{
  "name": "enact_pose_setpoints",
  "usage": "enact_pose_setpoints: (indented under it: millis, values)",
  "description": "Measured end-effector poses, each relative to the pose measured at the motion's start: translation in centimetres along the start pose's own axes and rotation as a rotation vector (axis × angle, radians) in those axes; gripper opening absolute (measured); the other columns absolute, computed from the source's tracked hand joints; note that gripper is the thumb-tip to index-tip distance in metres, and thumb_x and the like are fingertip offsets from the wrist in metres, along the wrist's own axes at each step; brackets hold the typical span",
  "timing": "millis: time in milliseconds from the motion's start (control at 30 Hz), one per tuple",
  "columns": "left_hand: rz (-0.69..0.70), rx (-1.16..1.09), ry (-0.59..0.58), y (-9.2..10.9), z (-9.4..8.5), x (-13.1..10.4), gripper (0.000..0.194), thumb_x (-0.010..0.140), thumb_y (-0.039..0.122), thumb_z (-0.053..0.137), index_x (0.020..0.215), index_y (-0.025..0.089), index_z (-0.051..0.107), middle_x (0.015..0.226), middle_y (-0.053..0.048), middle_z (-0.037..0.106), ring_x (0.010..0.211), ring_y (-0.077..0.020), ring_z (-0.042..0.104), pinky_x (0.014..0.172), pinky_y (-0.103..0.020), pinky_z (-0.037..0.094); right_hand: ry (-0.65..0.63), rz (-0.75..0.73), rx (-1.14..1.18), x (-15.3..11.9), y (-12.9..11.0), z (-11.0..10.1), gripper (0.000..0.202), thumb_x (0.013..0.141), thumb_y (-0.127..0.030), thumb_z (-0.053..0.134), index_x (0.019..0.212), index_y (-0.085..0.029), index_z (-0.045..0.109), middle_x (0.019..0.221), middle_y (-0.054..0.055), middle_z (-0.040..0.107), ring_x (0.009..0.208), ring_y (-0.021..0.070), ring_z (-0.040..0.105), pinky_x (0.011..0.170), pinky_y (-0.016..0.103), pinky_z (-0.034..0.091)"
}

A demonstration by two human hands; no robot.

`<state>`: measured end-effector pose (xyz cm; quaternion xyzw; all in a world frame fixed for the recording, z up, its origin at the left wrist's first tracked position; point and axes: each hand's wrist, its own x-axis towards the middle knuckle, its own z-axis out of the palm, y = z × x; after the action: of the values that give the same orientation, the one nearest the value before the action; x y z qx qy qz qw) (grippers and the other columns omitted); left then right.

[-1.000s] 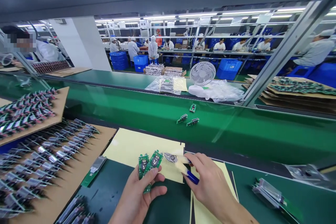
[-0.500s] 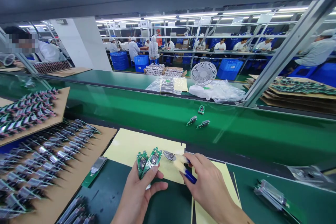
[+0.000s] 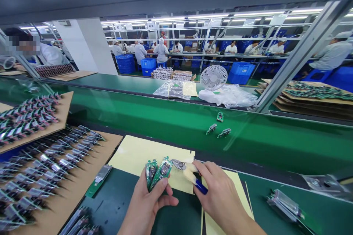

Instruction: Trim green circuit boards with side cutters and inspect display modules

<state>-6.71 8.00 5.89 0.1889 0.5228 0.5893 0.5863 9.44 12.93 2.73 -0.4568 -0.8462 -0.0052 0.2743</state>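
Two small green circuit boards [image 3: 164,168] are pinched side by side in my left hand [image 3: 150,202], fanned slightly apart above the yellow sheet [image 3: 138,150]. My right hand [image 3: 220,191] is wrapped round the handles of blue-and-cream cutting pliers [image 3: 190,174]. The pliers' metal jaws point left, close to the upper end of the right-hand board; whether they touch it I cannot tell. Below my hands lies the dark green work surface [image 3: 121,194].
Cardboard trays [image 3: 110,141] with rows of boards fill the left. A single board with a display [image 3: 99,180] lies beside them. Stacked modules [image 3: 285,203] lie at right. Several boards ride the green belt [image 3: 154,108]. Beyond stands a white fan [image 3: 213,78].
The boards on the green belt have shifted right. My left hand has moved slightly right and down with the two boards. The pliers have barely moved.
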Motion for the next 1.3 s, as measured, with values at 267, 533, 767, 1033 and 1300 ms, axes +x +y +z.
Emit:
enact_pose_setpoints:
  millis: [267, 533, 767, 1033, 1300]
  values:
    - [-0.012, 0.078, -0.076, 0.7, -0.2, -0.3, 0.027, 0.065, 0.027, 0.072, 0.084, 0.017, 0.055, 0.052, 0.005, 0.058, 0.046, -0.0107, 0.054, 0.048, -0.024, 0.052, -0.149, 0.021, 0.05, -0.1, 0.3, -0.6, 0.04, 0.061, -0.005, 0.049, 0.098, -0.014, 0.057, 0.072, 0.007, 0.059, 0.058, 0.0216, 0.056, 0.049, 0.031, 0.045]
    - [-0.124, 0.062, -0.085, 1.6, -1.0, -0.2, 0.03, 0.063, 0.024, 0.074, 0.086, 0.015, 0.056, 0.064, 0.001, 0.059, 0.056, -0.0124, 0.054, 0.055, -0.031, 0.057, -0.396, -0.019, 0.128, 1.4, -0.1, -1.8, 0.02, 0.071, -0.005, 0.049, 0.07, -0.022, 0.06, 0.049, -0.009, 0.053, 0.041, 0.0074, 0.05, 0.038, 0.013, 0.036]
    - [-0.086, 0.11, -0.088, 1.6, -1.0, -0.3, 0.039, 0.066, 0.025, 0.071, 0.097, 0.015, 0.051, 0.058, 0.002, 0.058, 0.056, -0.0133, 0.054, 0.055, -0.03, 0.057, -0.3, -0.065, -0.227, 3.0, 1.4, -2.4, 0.044, 0.054, 0.005, 0.054, 0.094, -0.009, 0.063, 0.08, 0.015, 0.058, 0.077, 0.0323, 0.053, 0.065, 0.042, 0.038]
    - [-0.253, 0.075, -0.239, 2.0, -1.1, -0.8, 0.024, 0.066, 0.019, 0.073, 0.086, 0.013, 0.061, 0.067, -0.001, 0.059, 0.052, -0.0118, 0.054, 0.048, -0.029, 0.055, -0.127, -0.166, 0.016, 2.9, 1.4, -3.5, 0.043, 0.062, -0.009, 0.058, 0.104, -0.019, 0.055, 0.085, 0.006, 0.056, 0.072, 0.0199, 0.047, 0.063, 0.031, 0.035]
    - [-0.326, 0.072, -0.282, 1.8, -1.4, -0.6, 0.028, 0.066, 0.015, 0.071, 0.091, 0.011, 0.06, 0.074, -0.007, 0.063, 0.053, -0.0103, 0.053, 0.042, -0.023, 0.054, -0.21, -0.164, 0.091, 2.7, 1.6, -3.1, 0.043, 0.065, -0.014, 0.061, 0.107, -0.023, 0.053, 0.089, 0.006, 0.055, 0.079, 0.0206, 0.049, 0.072, 0.035, 0.037]
